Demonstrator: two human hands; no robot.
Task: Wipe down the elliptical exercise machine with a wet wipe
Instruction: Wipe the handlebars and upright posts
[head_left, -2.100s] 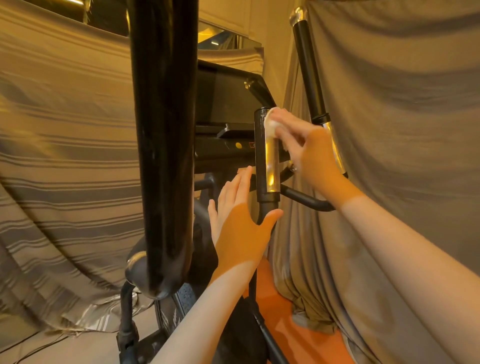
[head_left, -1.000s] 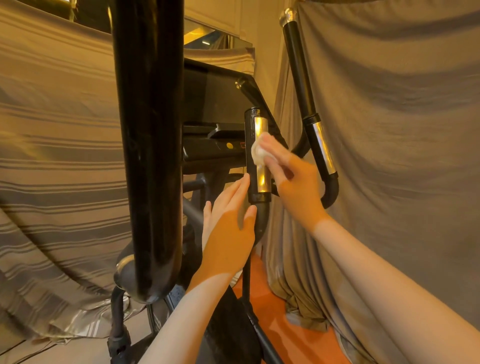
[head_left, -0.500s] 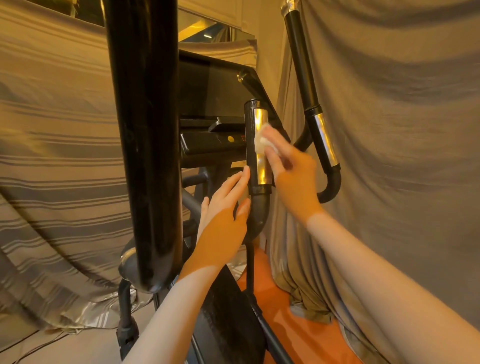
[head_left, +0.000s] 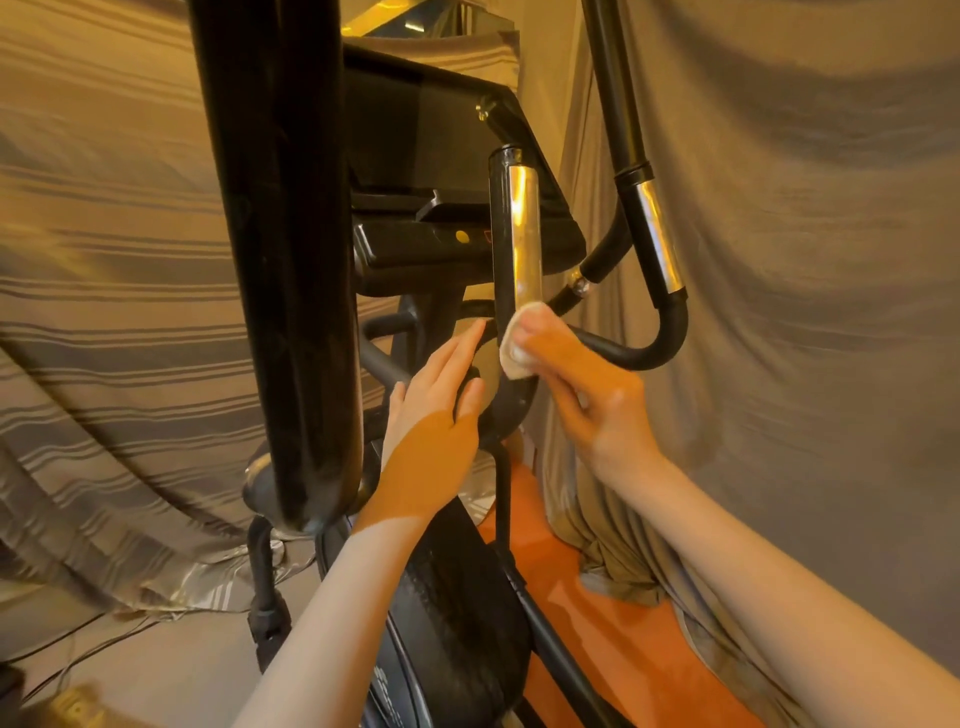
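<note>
The black elliptical machine (head_left: 415, 171) fills the middle of the head view. Its short upright handlebar (head_left: 511, 234) carries a shiny silver sensor strip. My right hand (head_left: 587, 400) holds a folded white wet wipe (head_left: 511, 348) and presses it against the lower end of that bar, just under the silver strip. My left hand (head_left: 436, 410) is flat with straight fingers, resting against the curved black tube left of the bar. A thick black moving arm (head_left: 280, 260) stands close in front on the left.
A second handlebar (head_left: 649, 223) with a silver strip curves down on the right. Grey and striped drapes (head_left: 104, 260) hang on both sides. The orange floor (head_left: 597, 613) shows below, with the black flywheel cover (head_left: 457, 623) and cables on the floor at the lower left.
My right hand has slid the wipe down the silver strip from its top to its bottom end. My left hand stayed beside the bar with straight fingers.
</note>
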